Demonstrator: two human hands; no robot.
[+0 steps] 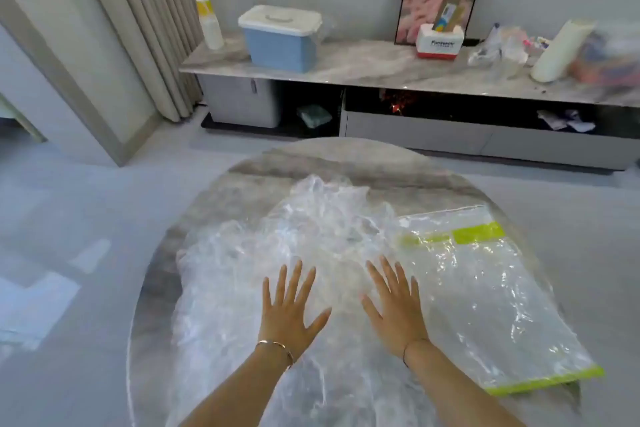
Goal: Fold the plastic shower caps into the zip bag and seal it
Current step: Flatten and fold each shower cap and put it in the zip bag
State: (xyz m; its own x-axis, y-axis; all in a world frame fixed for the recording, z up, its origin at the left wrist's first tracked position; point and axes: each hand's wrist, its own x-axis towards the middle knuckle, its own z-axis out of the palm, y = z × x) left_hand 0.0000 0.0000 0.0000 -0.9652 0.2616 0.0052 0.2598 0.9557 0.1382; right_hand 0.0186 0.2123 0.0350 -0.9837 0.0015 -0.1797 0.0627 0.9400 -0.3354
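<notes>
Both palms flat on the shower caps (311, 229).
My left hand (287, 308) and right hand (394, 305), fingers straight and spread wide, press the crumpled heap mid-table. The zip bag (485, 288) lies touching it, reaching the round marble table's (346, 156) right edge. Bare rim shows far and left, with grey floor (86, 201) beyond and a low cabinet (346, 69) along the wall.

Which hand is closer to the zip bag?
The right hand, spread over the shower caps right beside the green-striped zip bag; the left hand lies farther away.
</notes>
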